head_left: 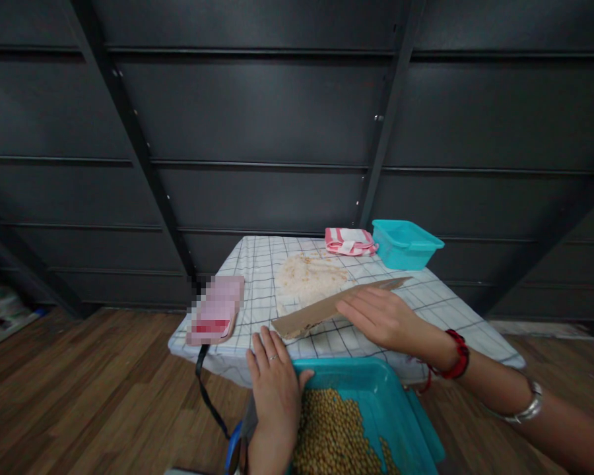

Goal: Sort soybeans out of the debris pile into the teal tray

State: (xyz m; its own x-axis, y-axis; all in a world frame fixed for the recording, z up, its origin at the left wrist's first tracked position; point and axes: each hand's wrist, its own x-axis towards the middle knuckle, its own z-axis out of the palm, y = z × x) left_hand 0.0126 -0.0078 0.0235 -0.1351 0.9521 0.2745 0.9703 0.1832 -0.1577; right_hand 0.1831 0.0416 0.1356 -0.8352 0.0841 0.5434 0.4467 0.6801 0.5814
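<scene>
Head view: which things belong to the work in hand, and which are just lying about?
Seemingly in use:
cardboard, in the right hand
pale pile beside it
tray with beans, at the left hand

Seemingly lying about:
striped cloth
teal tub
pixelated pink thing

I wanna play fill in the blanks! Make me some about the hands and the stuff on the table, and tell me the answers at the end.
1. The brown strip under the fingers of the right hand is made of ____.
2. The left hand wears a ____ on one finger.
3. The folded cloth is pinkish red and ____.
4. In the picture, the teal box sits to the ____ of that cloth.

Missing words: cardboard; ring; white; right.
</scene>
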